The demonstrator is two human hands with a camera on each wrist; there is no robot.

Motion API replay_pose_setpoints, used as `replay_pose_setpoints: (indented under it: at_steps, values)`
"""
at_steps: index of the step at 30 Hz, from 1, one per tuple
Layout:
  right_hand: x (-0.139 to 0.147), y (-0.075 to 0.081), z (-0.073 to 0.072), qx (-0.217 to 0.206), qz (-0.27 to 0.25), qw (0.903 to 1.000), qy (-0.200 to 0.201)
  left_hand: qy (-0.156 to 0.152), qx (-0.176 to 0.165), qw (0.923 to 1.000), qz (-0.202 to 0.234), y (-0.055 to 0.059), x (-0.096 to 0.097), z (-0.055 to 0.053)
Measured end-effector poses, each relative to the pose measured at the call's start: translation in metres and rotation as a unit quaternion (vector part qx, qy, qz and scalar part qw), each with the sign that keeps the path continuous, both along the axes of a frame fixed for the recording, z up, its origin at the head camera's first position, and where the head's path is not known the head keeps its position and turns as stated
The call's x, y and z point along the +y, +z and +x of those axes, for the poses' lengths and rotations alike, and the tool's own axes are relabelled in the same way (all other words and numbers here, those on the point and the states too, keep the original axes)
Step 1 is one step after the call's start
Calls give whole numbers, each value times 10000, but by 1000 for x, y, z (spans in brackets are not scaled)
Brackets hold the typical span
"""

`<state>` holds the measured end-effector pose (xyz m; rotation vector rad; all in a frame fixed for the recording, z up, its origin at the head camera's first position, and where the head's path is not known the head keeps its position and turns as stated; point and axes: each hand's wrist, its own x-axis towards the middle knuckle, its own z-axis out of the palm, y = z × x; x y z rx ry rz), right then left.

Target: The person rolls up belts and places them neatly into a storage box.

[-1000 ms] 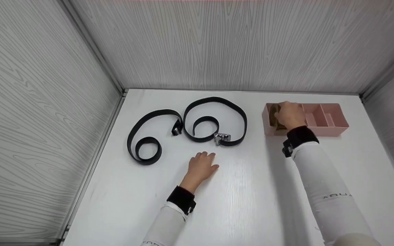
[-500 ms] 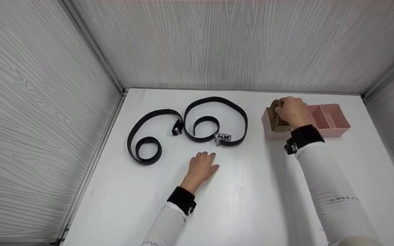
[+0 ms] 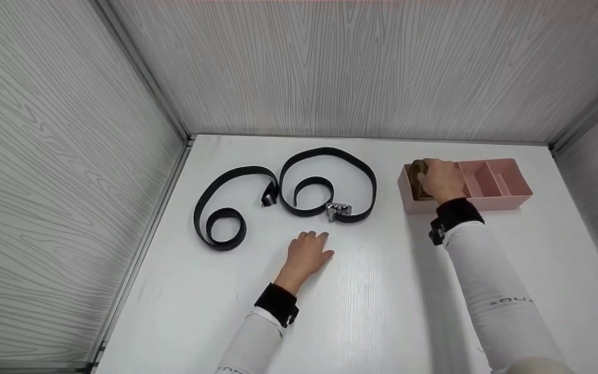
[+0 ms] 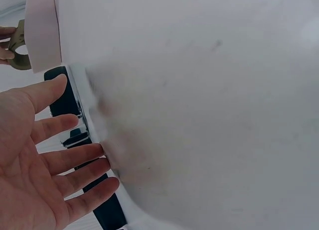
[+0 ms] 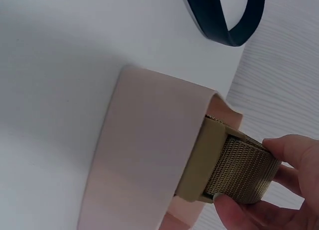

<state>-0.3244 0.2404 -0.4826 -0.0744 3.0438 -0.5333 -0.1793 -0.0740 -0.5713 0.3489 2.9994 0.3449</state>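
My right hand [image 3: 442,180] is at the left end of a pink divided box [image 3: 478,204]. It pinches a rolled tan webbing belt [image 5: 244,170] between thumb and fingers. In the right wrist view the belt's flat buckle [image 5: 202,163] is partly inside the box's opening, and the woven roll sticks out. From the head the roll sits in the leftmost compartment, partly covered by the hand. My left hand [image 3: 305,254] rests on the white table, fingers apart and holding nothing. Just beyond its fingertips lies a black belt [image 3: 351,158] with a silver buckle [image 3: 338,210].
A second black belt [image 3: 200,208], one end curled, lies farther left against the first. The box's right-hand compartments show pink floors. Grey wood-grain panels [image 3: 320,67] wall in the table at the back and both sides.
The right hand raised the rolled belt partly out of the left compartment half a second ago, and has since lowered it again. The left hand and both black belts stay put.
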Motion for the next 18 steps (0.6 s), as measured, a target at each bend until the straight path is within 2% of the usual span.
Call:
replay_pose_setpoints:
  at_steps: [4, 8, 12, 18]
  values:
    - [0, -13, 1, -29, 47, 10000, 51, -21, 35, 10000, -10, -2, 1, 0]
    - [-1, -23, 3, 173, -24, 9998, 60, -46, 54, 10000, 6, -2, 1, 0]
    - [3, -29, 5, 392, -520, 9978, 134, -49, 53, 10000, 25, -2, 1, 0]
    - [19, -30, 18, 131, -1271, 9915, 227, -48, 84, 9999, 52, -3, -1, 1]
